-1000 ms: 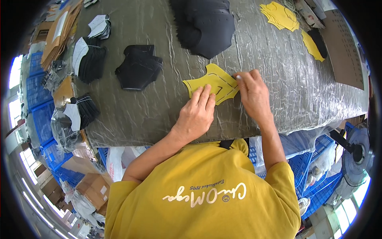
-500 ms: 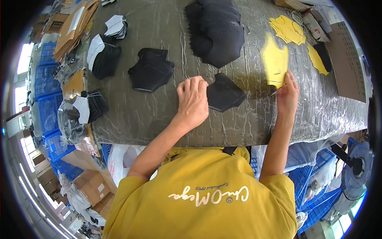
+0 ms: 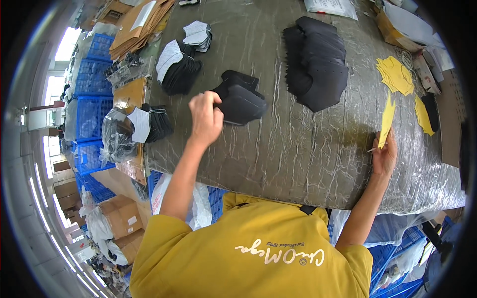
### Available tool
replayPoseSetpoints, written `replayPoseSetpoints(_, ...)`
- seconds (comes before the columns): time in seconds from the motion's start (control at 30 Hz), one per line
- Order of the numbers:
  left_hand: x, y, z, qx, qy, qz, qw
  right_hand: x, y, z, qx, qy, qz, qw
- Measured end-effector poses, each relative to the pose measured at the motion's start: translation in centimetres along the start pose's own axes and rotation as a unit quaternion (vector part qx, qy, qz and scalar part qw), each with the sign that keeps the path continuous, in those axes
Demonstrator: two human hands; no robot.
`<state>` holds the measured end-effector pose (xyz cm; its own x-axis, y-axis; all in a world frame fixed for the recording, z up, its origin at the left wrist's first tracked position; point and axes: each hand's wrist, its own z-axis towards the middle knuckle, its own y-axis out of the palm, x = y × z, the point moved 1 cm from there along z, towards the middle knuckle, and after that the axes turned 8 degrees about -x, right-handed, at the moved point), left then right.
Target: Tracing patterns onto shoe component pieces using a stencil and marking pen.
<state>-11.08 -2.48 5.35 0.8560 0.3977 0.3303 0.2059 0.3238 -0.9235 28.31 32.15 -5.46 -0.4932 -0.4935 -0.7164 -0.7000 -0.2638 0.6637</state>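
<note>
My left hand (image 3: 206, 118) is closed at the left edge of a black cut leather-like piece (image 3: 241, 105), its thumb and fingers pinching there. That piece lies over a small pile of similar black pieces (image 3: 237, 78), slightly offset from it. To the right, my right hand (image 3: 385, 156) grips a yellow pattern template (image 3: 387, 119), which stands up edge-on from the fingers. A slim pale tip, perhaps of a pen, pokes out beside that thumb. Beyond my hands, a long overlapping stack of black pieces (image 3: 323, 82) lies flat on the table.
Tied bundles of black pieces with grey-white tops (image 3: 179, 69) line the table's left side. More yellow templates (image 3: 396, 74) lie at the right, near a brown cardboard sheet (image 3: 451, 119). Blue crates (image 3: 94, 119) stand left of the table (image 3: 278, 169).
My left hand has carried the single black piece leftward from the table's middle onto the small pile. In my right hand the yellow template has turned edge-on. The whole view has shifted rightward.
</note>
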Motion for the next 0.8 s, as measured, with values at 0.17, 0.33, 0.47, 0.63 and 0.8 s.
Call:
replayPoseSetpoints(0.17,4.3,2.9,4.1,0.035,0.092,0.004,0.995,0.4,1.1,-0.1,0.027,-0.016,-0.017,0.999)
replayPoseSetpoints(0.33,14.4,10.6,4.9,-0.052,0.175,-0.057,0.982,0.5,0.4,0.0,-0.05,0.006,0.033,0.998)
replayPoseSetpoints(0.47,15.6,11.0,0.6,-0.121,0.212,-0.061,0.968,0.5,1.6,-0.9,-0.046,-0.01,0.045,0.998)
replayPoseSetpoints(0.63,13.1,8.6,-5.1,-0.184,0.262,-0.166,0.933,-0.3,3.9,-1.2,-0.079,0.045,-0.108,0.99)
replayPoseSetpoints(0.8,12.3,7.1,-4.9,-0.112,0.179,-0.256,0.943,-0.7,9.4,-4.3,-0.166,0.131,-0.429,0.878)
